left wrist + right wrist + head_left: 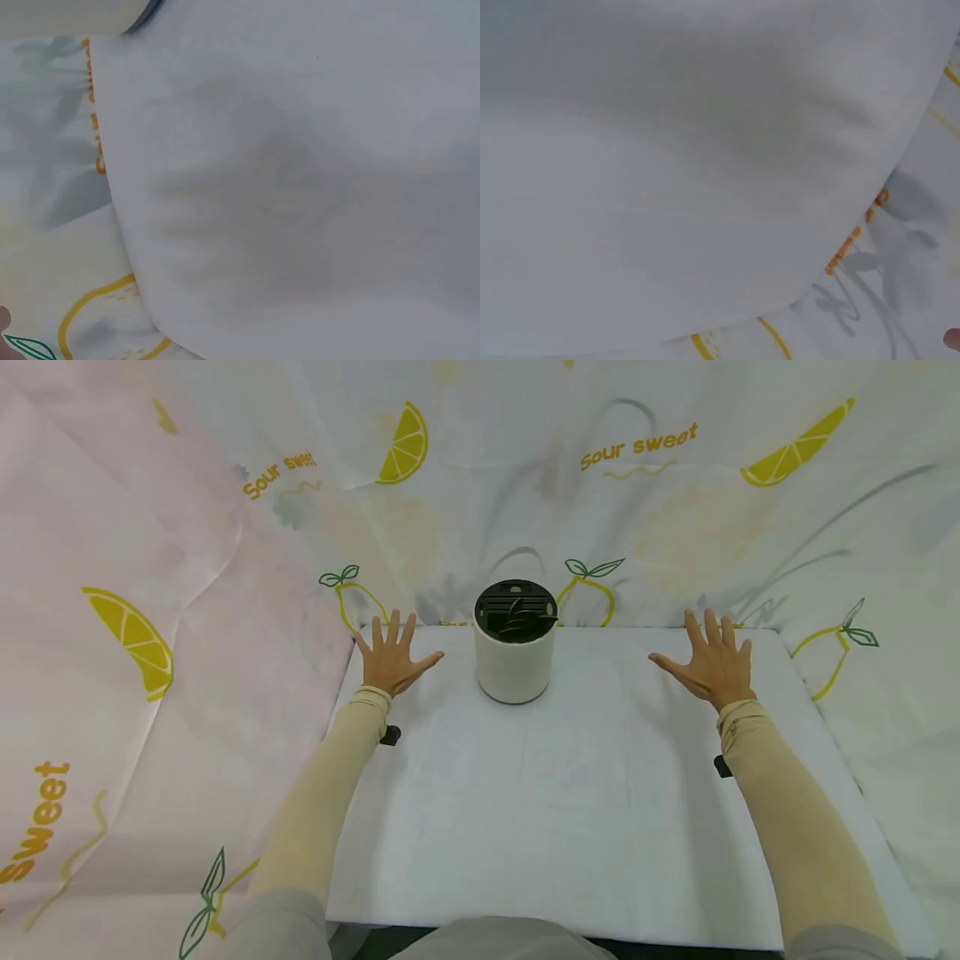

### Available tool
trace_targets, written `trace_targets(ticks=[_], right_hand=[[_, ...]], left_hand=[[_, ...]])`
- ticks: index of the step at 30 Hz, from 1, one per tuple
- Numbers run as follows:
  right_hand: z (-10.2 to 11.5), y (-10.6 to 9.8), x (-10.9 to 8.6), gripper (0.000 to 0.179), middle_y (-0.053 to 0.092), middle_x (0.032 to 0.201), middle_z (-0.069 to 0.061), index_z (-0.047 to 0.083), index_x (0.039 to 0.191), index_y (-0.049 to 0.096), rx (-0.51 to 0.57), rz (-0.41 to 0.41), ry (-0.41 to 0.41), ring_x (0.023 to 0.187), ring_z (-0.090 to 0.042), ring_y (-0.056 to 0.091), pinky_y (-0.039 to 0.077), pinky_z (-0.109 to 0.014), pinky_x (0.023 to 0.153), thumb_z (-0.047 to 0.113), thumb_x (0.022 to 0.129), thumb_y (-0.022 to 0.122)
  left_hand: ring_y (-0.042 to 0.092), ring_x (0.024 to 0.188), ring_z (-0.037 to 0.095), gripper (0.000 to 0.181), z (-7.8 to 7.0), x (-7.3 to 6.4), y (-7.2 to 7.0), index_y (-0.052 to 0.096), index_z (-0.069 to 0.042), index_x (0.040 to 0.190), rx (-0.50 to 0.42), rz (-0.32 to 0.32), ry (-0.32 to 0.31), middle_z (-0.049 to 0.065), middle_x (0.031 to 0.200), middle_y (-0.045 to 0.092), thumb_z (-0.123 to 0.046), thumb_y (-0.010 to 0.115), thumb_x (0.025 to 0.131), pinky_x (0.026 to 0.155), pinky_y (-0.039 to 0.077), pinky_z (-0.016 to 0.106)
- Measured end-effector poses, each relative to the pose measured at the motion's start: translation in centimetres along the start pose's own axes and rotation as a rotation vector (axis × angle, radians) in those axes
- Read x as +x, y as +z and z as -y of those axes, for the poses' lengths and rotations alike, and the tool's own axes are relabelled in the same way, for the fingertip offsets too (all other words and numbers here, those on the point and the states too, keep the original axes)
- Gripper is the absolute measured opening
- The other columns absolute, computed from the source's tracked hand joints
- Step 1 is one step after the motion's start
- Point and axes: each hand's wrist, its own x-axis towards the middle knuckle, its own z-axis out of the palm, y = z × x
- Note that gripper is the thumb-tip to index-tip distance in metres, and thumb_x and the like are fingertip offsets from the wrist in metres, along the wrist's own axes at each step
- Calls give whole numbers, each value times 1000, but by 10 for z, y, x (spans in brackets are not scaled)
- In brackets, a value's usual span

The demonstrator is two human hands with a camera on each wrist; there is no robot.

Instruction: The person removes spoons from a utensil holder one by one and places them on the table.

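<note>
Your left hand (392, 662) and right hand (711, 667) hang flat with fingers splayed and thumbs turned inward, fully spread and gripping nothing, apparently raised over the far left and far right of the white table (517, 810). Between them, nearer your left, the white cylindrical container (513, 670) stands upright by the far edge, its flat base likely keeping it steady and its place leaving it reachable from either side. Its black slotted top (498, 602) faces up, probably for access, with dark curved pieces (516, 620) whose nature you cannot tell.
</note>
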Motion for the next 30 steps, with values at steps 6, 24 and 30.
trace_targets(ticks=[6, 24, 30], right_hand=[[6, -6, 1, 68, 48, 116, -24, 3, 125, 43, 76, -107, -33, 100, -45, 44, 39, -61, 64, 56, 83, 43], [90, -22, 24, 44, 63, 94, -7, 9, 116, 55, 381, -184, -133, 82, -25, 57, 46, -42, 64, 41, 89, 41], [115, -27, 32, 45, 59, 100, -6, 12, 122, 51, 444, -82, -245, 87, -23, 55, 45, -41, 70, 42, 90, 40]], left_hand=[[54, 71, 26, 51, -8, 3, -6, 46, -12, 124, -152, -135, 133, 9, 124, 44, -42, 49, 82, 54, 47, 43], [44, 107, 14, 86, -71, 21, -28, 34, -20, 133, -568, -86, 216, -2, 131, 35, -53, 69, 63, 82, 44, 34], [36, 117, 11, 100, -81, 24, -26, 23, -30, 137, -723, -34, 146, -10, 137, 26, -58, 72, 55, 91, 40, 30]])
